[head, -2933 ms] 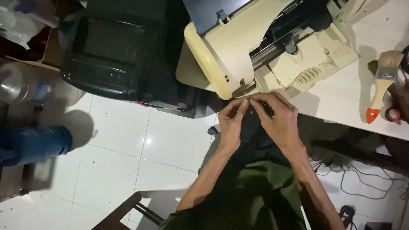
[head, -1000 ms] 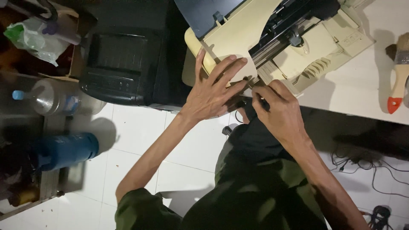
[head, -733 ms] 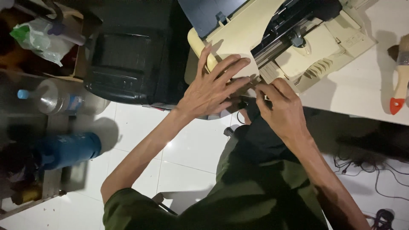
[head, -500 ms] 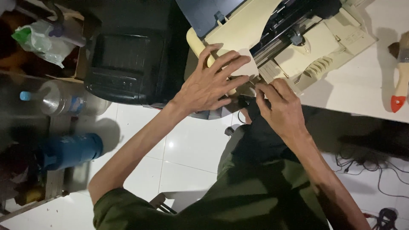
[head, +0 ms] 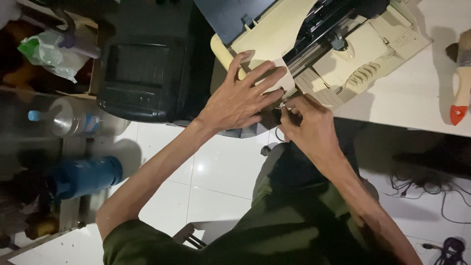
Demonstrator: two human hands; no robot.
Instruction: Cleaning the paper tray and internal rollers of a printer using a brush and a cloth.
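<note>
I am pressing my left hand (head: pixel 240 100) flat on the cream-coloured printer (head: pixel 314 49), which is sitting at the upper middle of the frame on the near edge of the white table (head: pixel 412 103). My left fingers (head: pixel 265 73) are spread apart over its front corner, not clamped on anything. My right hand (head: pixel 306 125) is working just below that corner, its fingers curled together around something small and dark at the printer's lower edge; I cannot tell what that is, nor whether I am truly gripping it, because the spot is in shadow.

To do this well, I judge I should be bearing down steadily with the left palm so the casing is not sliding toward the table edge, and keeping the right hand's force small and close to the seam, since the plastic there looks thin and could crack.

A black machine (head: pixel 147 73) is standing just left of the printer, and a paintbrush (head: pixel 461 83) with a red-tipped handle is lying at the far right of the table, well apart from my hands.
</note>
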